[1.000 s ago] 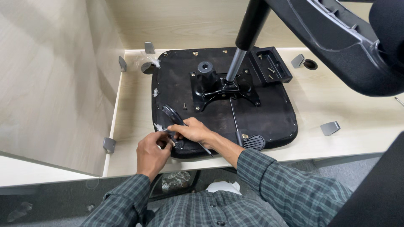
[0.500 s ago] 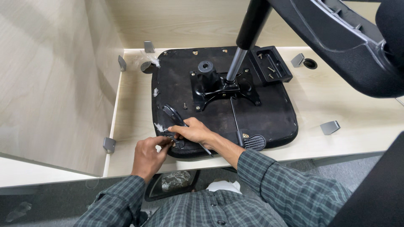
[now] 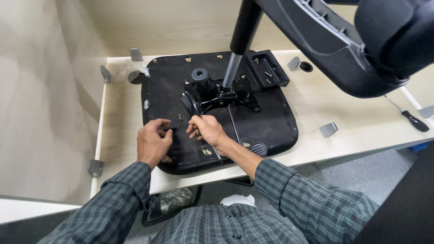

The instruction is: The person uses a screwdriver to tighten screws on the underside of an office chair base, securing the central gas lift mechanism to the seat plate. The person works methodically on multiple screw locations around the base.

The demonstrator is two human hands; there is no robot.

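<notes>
An upturned black chair seat (image 3: pixel 271 122) lies on the pale desk (image 3: pixel 352 113). A black metal mechanism (image 3: pixel 212 92) is bolted at its middle, and a chrome and black gas column (image 3: pixel 233 68) rises from it. My left hand (image 3: pixel 153 143) rests curled on the seat's near left part, fingertips against a small black piece; I cannot tell whether it grips it. My right hand (image 3: pixel 207 129) sits just below the mechanism's black lever (image 3: pixel 187 103), fingertips pinched on a small fastener. A loose screw (image 3: pixel 180 118) lies between the hands.
A small black tray (image 3: pixel 267 68) holding screws sits at the seat's far right corner. A screwdriver (image 3: pixel 413 119) lies at the desk's right edge. Grey brackets (image 3: pixel 328 129) (image 3: pixel 95 167) stand around the desk. A large black chair part (image 3: pixel 361 45) hangs over the top right. A partition wall (image 3: pixel 45 113) closes off the left.
My hands were joined at the seat's near left edge; now they are apart and farther in, the right one close under the mechanism's lever.
</notes>
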